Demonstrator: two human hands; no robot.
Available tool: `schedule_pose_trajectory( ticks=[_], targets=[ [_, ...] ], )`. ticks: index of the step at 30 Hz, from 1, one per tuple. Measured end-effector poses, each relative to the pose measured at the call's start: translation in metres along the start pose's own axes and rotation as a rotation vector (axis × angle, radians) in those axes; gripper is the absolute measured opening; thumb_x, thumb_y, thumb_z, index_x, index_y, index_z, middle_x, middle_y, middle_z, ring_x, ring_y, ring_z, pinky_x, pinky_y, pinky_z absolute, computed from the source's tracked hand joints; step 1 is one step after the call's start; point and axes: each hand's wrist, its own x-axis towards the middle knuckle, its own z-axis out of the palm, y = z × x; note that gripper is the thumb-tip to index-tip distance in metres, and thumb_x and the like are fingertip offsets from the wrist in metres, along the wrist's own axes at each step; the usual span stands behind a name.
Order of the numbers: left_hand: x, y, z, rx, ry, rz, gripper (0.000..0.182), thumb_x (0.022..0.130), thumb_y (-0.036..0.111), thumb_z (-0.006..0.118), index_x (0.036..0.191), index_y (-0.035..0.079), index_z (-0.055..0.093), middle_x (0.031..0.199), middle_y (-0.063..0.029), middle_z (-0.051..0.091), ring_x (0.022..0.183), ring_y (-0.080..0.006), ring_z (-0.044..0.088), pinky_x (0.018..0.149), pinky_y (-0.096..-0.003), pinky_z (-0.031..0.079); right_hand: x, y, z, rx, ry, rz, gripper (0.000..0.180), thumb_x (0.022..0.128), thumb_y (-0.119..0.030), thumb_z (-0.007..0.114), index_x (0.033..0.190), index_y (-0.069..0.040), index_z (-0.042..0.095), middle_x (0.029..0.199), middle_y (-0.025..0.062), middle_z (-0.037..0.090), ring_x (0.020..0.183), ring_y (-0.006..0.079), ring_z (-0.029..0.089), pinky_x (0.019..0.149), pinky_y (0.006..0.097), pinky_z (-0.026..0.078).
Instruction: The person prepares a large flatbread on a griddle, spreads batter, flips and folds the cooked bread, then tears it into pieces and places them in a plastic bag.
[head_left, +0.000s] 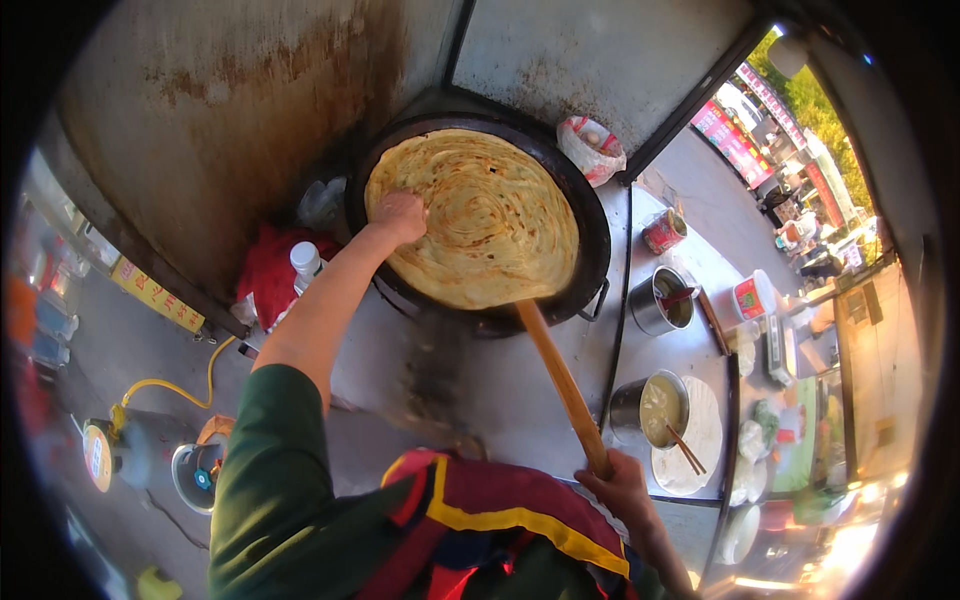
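Note:
A large round flatbread (480, 225) with browned spiral layers lies in a wide black pan (596, 255). My left hand (401, 215) is on the left part of the bread, fingers bent down against its surface. Whether they pinch any of it is hidden by the back of the hand. In my right hand (621, 480), low on the right, is the near end of a flat wooden stick (562, 382). Its far end meets the bread's near edge and seems to pass under it.
Rusty metal panels (285, 82) stand behind the pan. Rightward are a steel pot with a red handle inside (646, 304), a pot of pale liquid (628, 411) and chopsticks (686, 450). A white-capped bottle (304, 259) stands beside my left forearm. Gas cylinders (154, 446) are at lower left.

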Motion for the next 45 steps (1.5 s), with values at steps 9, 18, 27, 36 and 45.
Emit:
schedule_pose_trajectory(
  ticks=[9,18,27,36,45],
  targets=[
    [-0.042,0.034,-0.019,-0.085,-0.144,0.019,0.04,0.095,0.036,0.054,0.093,-0.001,0.071,0.097,-0.0198,0.069,0.097,-0.0348,0.065,0.085,-0.0457,0.051,0.147,-0.051,-0.007,-0.394,0.282,-0.321,0.033,0.075,-0.023,0.076,0.082,0.003,0.058,0.076,0.0268,0.061,0.079,0.0471,0.058,0.073,0.0472,0.048],
    [-0.052,0.032,-0.023,-0.199,-0.08,-0.033,0.034,0.091,0.028,0.062,0.112,0.001,0.065,0.105,-0.0188,0.067,0.104,-0.0369,0.062,0.089,-0.0464,0.049,0.168,-0.089,-0.003,-0.264,0.123,-0.109,0.036,0.075,-0.03,0.078,0.08,0.0,0.06,0.077,0.0187,0.064,0.077,0.0371,0.063,0.071,0.0446,0.049],
    [-0.156,0.124,-0.058,-0.686,0.459,0.373,0.02,0.085,0.009,0.067,0.103,0.0,0.066,0.103,-0.0169,0.068,0.097,-0.0365,0.064,0.085,-0.0417,0.051,0.18,-0.089,0.031,0.004,0.225,-0.131,0.039,0.074,-0.03,0.082,0.071,0.0,0.056,0.058,0.0063,0.052,0.053,0.0171,0.048,0.054,0.0366,0.042],
    [-0.237,0.182,-0.045,-1.167,-0.041,0.216,0.033,0.096,0.017,0.063,0.122,-0.002,0.061,0.109,-0.0126,0.07,0.1,-0.0158,0.066,0.086,-0.0307,0.053,0.111,-0.115,-0.011,0.608,0.003,-0.162,0.025,0.081,-0.016,0.079,0.077,-0.004,0.058,0.056,-0.0047,0.046,0.042,0.003,0.035,0.039,0.0223,0.021],
    [-0.268,0.314,-0.059,-1.452,-0.506,0.672,0.065,0.103,0.031,0.047,0.152,-0.001,0.018,0.144,-0.0154,0.044,0.13,-0.0203,0.044,0.11,-0.0373,0.033,-0.037,-0.055,-0.06,0.744,0.087,-0.191,0.029,0.08,-0.022,0.077,0.101,-0.004,0.068,0.067,-0.0048,0.052,0.053,0.0017,0.04,0.044,0.0205,0.027]
  ],
)
